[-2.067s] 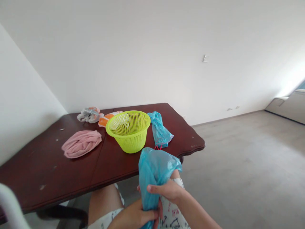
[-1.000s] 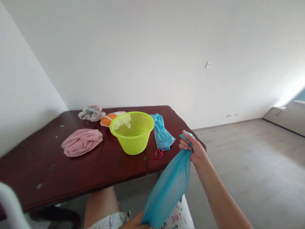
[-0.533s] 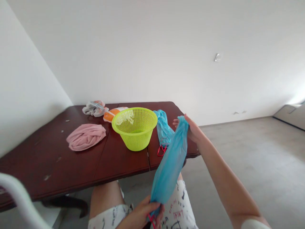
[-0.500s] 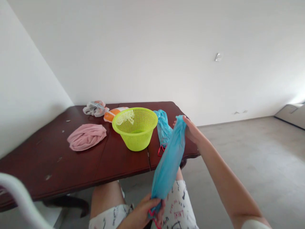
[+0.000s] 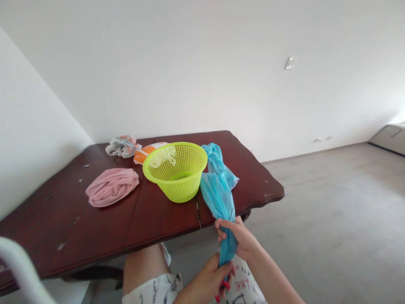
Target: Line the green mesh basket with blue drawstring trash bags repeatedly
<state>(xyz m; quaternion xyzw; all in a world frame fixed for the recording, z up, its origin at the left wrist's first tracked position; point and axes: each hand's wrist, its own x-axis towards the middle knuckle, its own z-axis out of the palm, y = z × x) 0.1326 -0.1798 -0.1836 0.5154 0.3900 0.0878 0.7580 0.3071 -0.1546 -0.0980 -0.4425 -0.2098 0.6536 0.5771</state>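
A blue plastic bag [image 5: 218, 196] stretches from over the table's front edge down toward my lap. My left hand [image 5: 215, 274] grips its lower end, where red drawstrings stick out below the fingers. Higher up, my right hand [image 5: 236, 236] is wrapped round the gathered middle of the bag. The top part of the bag fans out loosely above that hand. Behind it on the table lies a second blue plastic bag [image 5: 213, 153], partly covered by the first. Left of both stands a yellow-green plastic basket [image 5: 180, 190] with perforated sides.
On the dark red wooden table [image 5: 164, 217] lies a folded pink cloth [image 5: 112, 187]. A white crumpled plastic bag [image 5: 122, 146] and an orange-and-white bag [image 5: 145, 153] sit behind the basket. A white curved object [image 5: 22, 270] blocks the lower left corner.
My right hand has slid down the bag toward my left hand, bunching the lower part. The bag's top now spreads free above it. The view has shifted slightly.
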